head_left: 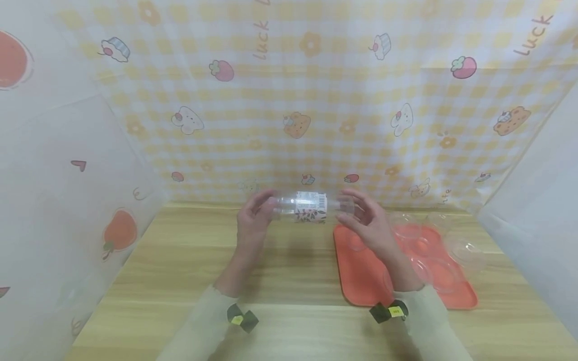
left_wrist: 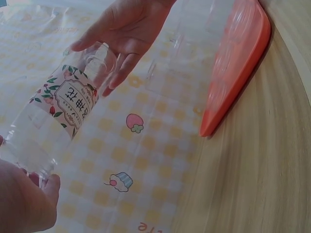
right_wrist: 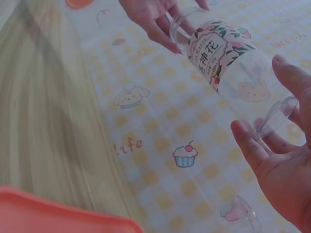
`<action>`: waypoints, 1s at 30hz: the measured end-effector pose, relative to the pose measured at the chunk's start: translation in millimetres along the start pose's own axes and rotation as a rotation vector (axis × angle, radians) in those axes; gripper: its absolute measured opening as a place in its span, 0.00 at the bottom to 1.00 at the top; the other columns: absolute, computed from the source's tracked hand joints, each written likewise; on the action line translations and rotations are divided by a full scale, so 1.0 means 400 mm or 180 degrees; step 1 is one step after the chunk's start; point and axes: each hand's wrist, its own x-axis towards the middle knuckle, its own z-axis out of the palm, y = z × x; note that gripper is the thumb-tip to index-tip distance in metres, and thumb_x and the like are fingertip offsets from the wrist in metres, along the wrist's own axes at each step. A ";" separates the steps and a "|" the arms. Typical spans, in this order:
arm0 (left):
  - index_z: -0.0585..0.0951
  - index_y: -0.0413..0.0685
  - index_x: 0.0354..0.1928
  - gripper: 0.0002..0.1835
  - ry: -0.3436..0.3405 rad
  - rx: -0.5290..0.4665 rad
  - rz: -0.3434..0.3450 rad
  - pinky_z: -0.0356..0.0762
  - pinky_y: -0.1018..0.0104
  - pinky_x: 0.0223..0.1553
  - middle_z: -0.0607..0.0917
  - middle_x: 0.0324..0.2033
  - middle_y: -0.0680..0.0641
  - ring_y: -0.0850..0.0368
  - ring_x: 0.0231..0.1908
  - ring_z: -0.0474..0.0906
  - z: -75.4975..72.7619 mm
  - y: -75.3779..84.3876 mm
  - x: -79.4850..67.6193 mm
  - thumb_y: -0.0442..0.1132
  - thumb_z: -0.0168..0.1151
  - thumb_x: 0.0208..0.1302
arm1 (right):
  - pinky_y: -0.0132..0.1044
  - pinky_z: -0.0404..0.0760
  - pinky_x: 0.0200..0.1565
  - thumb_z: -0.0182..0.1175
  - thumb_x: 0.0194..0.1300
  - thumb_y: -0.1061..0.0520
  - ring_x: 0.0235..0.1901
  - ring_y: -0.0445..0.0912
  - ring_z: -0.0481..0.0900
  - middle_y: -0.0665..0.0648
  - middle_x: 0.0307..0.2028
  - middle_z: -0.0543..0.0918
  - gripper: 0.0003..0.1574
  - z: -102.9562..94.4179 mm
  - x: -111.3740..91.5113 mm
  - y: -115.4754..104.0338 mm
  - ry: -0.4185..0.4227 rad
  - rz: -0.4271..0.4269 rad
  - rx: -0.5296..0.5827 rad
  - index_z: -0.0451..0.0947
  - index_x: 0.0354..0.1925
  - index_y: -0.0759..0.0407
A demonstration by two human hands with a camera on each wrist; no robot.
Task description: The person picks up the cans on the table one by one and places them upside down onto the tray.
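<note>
A clear plastic jar with a floral paper label lies sideways in the air above the table, level between my two hands. At its left end, my left hand grips it with thumb and fingers around the wall. My right hand holds the opposite end, fingers and thumb spread about the rim. Dark characters and leaves on the label show in the right wrist view. In the head view a barcode faces up. The clear plastic makes the jar's outline partly hard to see.
An orange tray lies on the wooden table at the right, under my right forearm. Several clear round containers sit on it and just beyond its right edge. A checked yellow cloth covers the back wall.
</note>
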 end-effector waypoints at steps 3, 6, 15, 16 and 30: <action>0.80 0.43 0.60 0.20 -0.0004 -0.0009 0.0009 0.76 0.57 0.61 0.81 0.56 0.39 0.41 0.55 0.79 -0.003 0.004 0.000 0.44 0.65 0.71 | 0.46 0.85 0.51 0.63 0.66 0.75 0.58 0.55 0.78 0.65 0.60 0.77 0.35 -0.007 -0.001 -0.001 0.0007 -0.0073 0.0028 0.68 0.69 0.65; 0.78 0.38 0.61 0.21 -0.0006 -0.0134 -0.0007 0.76 0.58 0.61 0.80 0.57 0.42 0.41 0.59 0.76 -0.005 0.007 -0.001 0.40 0.65 0.71 | 0.46 0.84 0.51 0.62 0.66 0.75 0.57 0.56 0.79 0.66 0.60 0.77 0.35 -0.014 -0.003 -0.005 0.0023 -0.0093 0.0036 0.69 0.69 0.65; 0.79 0.37 0.59 0.19 0.0007 -0.0251 -0.0040 0.76 0.60 0.61 0.80 0.58 0.41 0.39 0.61 0.74 -0.007 0.012 -0.004 0.37 0.65 0.71 | 0.44 0.84 0.52 0.61 0.65 0.76 0.57 0.56 0.78 0.65 0.60 0.77 0.36 -0.034 -0.012 -0.015 0.0070 -0.0079 -0.0044 0.69 0.69 0.63; 0.79 0.37 0.59 0.18 -0.0017 -0.0260 -0.0016 0.76 0.60 0.61 0.80 0.57 0.41 0.39 0.61 0.74 -0.008 0.010 -0.003 0.37 0.64 0.72 | 0.43 0.84 0.52 0.61 0.65 0.76 0.58 0.55 0.78 0.64 0.60 0.77 0.36 -0.036 -0.013 -0.016 0.0080 -0.0066 -0.0062 0.69 0.69 0.63; 0.77 0.33 0.60 0.18 -0.0157 -0.0222 0.0112 0.75 0.57 0.62 0.77 0.60 0.39 0.44 0.59 0.75 -0.030 0.005 -0.003 0.37 0.61 0.74 | 0.42 0.83 0.54 0.61 0.63 0.79 0.57 0.54 0.78 0.69 0.60 0.76 0.37 -0.058 -0.018 -0.041 0.0103 -0.0111 -0.0130 0.64 0.69 0.72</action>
